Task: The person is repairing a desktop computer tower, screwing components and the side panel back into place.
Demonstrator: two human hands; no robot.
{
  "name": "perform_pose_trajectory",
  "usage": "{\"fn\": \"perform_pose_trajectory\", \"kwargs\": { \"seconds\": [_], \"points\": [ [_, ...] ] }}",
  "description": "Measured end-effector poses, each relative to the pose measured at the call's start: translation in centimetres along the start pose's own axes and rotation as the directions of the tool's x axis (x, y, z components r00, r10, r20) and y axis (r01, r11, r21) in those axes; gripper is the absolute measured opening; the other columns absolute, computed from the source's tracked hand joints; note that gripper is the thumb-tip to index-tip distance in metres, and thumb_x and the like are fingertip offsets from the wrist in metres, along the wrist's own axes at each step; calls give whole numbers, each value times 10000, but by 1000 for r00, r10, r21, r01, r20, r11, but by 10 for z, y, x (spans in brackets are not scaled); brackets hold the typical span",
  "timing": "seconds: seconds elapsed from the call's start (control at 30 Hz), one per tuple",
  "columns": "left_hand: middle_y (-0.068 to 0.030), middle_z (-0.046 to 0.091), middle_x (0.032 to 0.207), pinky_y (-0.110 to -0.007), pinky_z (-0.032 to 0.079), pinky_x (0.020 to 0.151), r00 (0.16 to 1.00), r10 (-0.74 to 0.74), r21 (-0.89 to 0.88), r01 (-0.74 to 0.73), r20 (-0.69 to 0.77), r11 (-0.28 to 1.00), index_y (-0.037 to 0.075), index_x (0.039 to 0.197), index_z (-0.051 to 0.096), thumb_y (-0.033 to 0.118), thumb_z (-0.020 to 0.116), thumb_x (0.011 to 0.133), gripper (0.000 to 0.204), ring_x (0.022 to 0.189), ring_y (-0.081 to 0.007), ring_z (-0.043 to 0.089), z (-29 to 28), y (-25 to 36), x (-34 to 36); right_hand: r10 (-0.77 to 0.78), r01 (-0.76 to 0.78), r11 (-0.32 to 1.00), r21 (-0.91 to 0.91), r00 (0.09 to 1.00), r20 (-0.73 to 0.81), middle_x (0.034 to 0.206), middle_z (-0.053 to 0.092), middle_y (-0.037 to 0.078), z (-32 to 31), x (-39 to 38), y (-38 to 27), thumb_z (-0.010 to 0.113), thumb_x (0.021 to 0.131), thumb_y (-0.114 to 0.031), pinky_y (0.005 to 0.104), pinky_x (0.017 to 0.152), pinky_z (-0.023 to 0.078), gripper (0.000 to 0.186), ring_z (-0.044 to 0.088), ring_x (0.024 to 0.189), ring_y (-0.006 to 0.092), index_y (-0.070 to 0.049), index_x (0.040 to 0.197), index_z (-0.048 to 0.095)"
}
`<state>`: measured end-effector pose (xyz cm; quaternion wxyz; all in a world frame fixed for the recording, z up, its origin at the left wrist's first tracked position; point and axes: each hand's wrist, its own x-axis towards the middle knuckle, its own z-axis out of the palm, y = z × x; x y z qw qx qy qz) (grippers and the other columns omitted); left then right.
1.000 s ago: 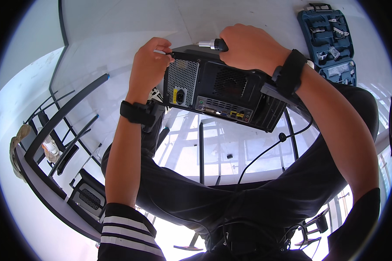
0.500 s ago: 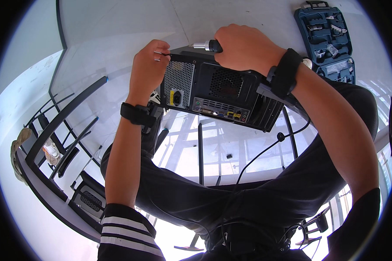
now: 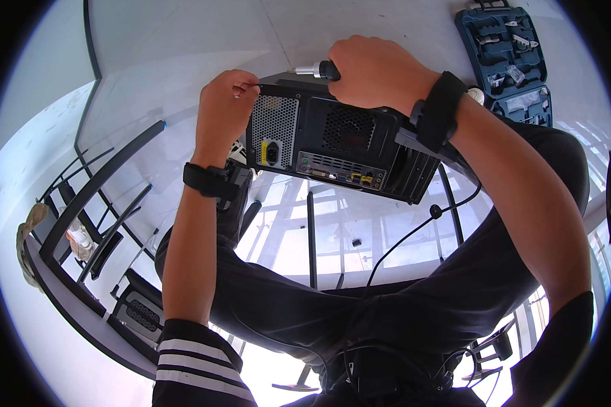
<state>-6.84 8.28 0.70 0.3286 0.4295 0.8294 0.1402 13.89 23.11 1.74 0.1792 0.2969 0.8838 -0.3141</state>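
Observation:
A black desktop computer case (image 3: 319, 148) stands with its rear panel toward me, showing the perforated power supply, a fan grille and a row of ports. My right hand (image 3: 380, 76) is closed round the black handle of a screwdriver (image 3: 309, 70), its silver shaft pointing left above the case's top edge. The wrist of that hand passes over the case's upper right part. At the top left corner of the case, my left hand (image 3: 225, 108) has its fingers pinched together. Whatever lies between those fingertips is too small to make out.
A blue tool box (image 3: 506, 61) lies unfolded on the floor at the far right, with pliers and other tools inside. A black cable (image 3: 404, 243) runs from beside the case toward me. Dark metal frames (image 3: 102, 178) stand at the left. My legs flank the case.
My left fingers have closed further and dropped slightly toward the case corner; the thin shiny piece seen at them before is now hidden. The right hand and screwdriver have shifted a little left.

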Motion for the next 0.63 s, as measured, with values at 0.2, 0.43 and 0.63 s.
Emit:
{"fn": "perform_pose_trajectory", "kwargs": {
  "seconds": [0.2,0.43,0.63],
  "points": [
    [-89,745,976,-326,563,801,999,52,4,-52,-9,999,14,1009,742,57,701,899,125,886,-207,715,3,5,-3,-13,13,1000,-11,1000,-26,855,736,218,2,0,1,706,837,-274,458,730,590,310,722,749,395,3,971,744],
    [-78,735,1022,-331,577,816,993,115,7,-115,12,993,29,1028,735,-4,670,900,147,908,-205,723,2,0,-2,-19,19,1000,6,1000,-25,879,735,218,2,0,1,706,833,-276,463,733,588,319,724,774,396,2,986,742],
    [-90,735,1078,-334,579,838,997,76,-3,-76,-15,997,42,1084,729,5,677,880,214,942,-214,727,1,4,-4,-18,18,1000,9,1000,-3,902,738,218,2,1,2,711,828,-287,476,747,589,333,726,795,407,-12,1014,744]
  ]
}}
